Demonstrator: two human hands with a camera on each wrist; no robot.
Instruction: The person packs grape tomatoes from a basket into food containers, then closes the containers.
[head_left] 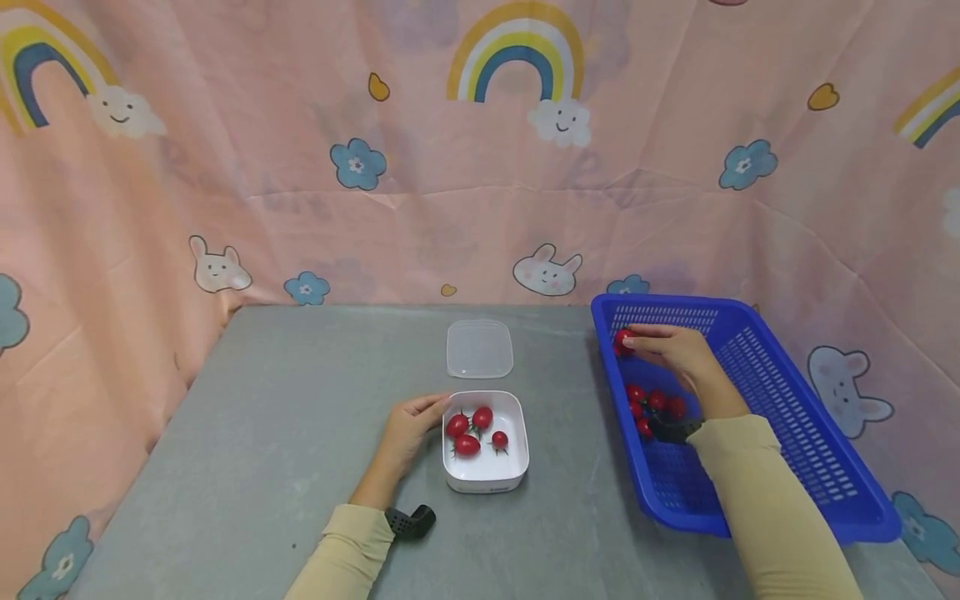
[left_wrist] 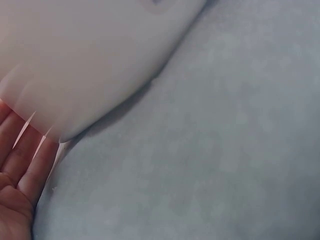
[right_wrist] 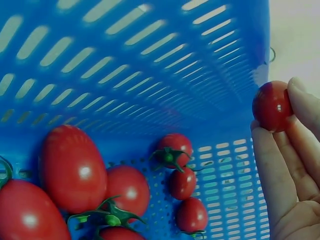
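Observation:
My right hand pinches a red cherry tomato between thumb and fingertips, over the far left part of a blue plastic basket. Below the hand, several more cherry tomatoes lie on the basket floor, some with green stems. My left hand touches the left side of a white square container. In the left wrist view its fingers lie straight along the container's wall; the thumb is out of that view. Inside the container sit several cherry tomatoes with stems.
A clear square lid lies flat on the grey table behind the container. The basket stands at the table's right side. A pink patterned cloth hangs behind the table and along both sides.

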